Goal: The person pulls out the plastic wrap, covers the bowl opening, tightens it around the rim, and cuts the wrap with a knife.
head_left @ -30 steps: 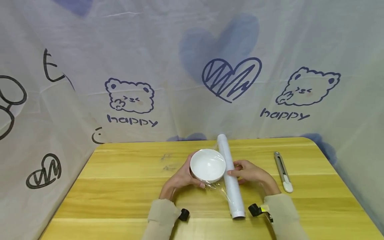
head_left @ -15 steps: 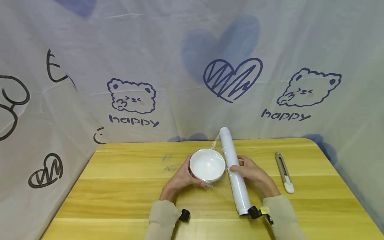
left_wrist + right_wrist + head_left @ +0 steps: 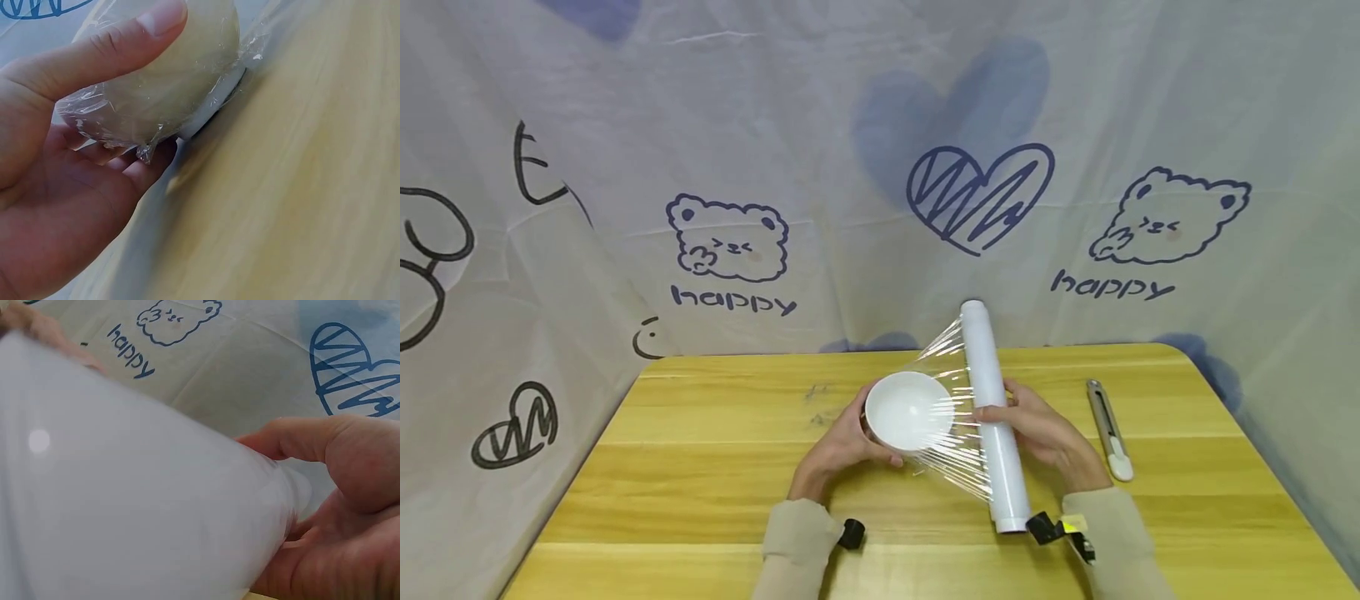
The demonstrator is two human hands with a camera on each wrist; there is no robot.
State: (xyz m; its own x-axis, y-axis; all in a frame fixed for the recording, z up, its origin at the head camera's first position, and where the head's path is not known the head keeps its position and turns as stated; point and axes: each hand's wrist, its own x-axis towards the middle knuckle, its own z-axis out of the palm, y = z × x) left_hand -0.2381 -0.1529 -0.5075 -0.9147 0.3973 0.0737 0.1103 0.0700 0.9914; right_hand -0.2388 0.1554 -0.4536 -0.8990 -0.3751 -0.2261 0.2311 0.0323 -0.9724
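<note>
A white bowl (image 3: 904, 411) sits at the middle of the table, gripped by my left hand (image 3: 844, 439) from its left side. In the left wrist view, clear plastic wrap (image 3: 187, 87) clings around the bowl, with the left thumb (image 3: 134, 40) pressed along its side and the fingers under it. My right hand (image 3: 1043, 425) grips a long white roll of cling film (image 3: 997, 433) about its middle, thumb on the near side. Taut strands of film (image 3: 958, 467) stretch between the bowl and the roll. In the right wrist view the roll (image 3: 137, 487) fills much of the picture.
A grey and white utility knife (image 3: 1108, 429) lies on the wooden table (image 3: 700, 500) to the right of my right hand. Behind the table's far edge hangs a pale cloth (image 3: 820, 167) with drawn bears and hearts.
The roll has moved right and away from the bowl, its far end rising in view, and the film between them has stretched out. The bowl and left hand have shifted slightly left.
</note>
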